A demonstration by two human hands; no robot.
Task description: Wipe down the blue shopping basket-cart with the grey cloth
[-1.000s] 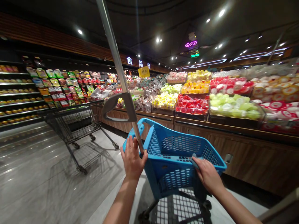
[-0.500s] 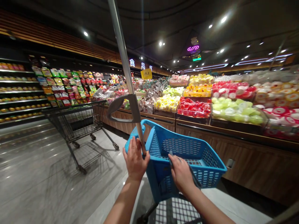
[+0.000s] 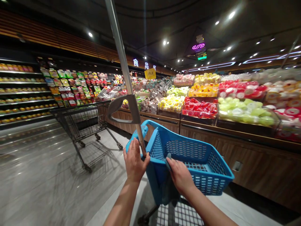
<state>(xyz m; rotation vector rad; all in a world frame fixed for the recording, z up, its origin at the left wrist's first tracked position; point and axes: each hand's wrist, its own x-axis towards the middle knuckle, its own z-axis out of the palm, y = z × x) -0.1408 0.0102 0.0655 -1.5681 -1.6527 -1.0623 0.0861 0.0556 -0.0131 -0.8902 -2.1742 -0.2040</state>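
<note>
A blue plastic basket sits on a low trolley right in front of me, with a grey metal pole rising from its near left corner. My left hand is closed over that corner, thumb against the foot of the pole. My right hand rests on the basket's near rim, close to the left hand, fingers closed on a dark grey-blue cloth. The cloth hangs down the basket's near wall. The basket looks empty inside.
A black wire shopping cart stands on the shiny floor to the left. A long wooden counter with trays of packed fruit runs along the right. Shelves of packaged goods line the far left wall.
My right hand has slid with the cloth along the basket's near rim from the right corner toward the left. The left hand has stayed on its corner.
</note>
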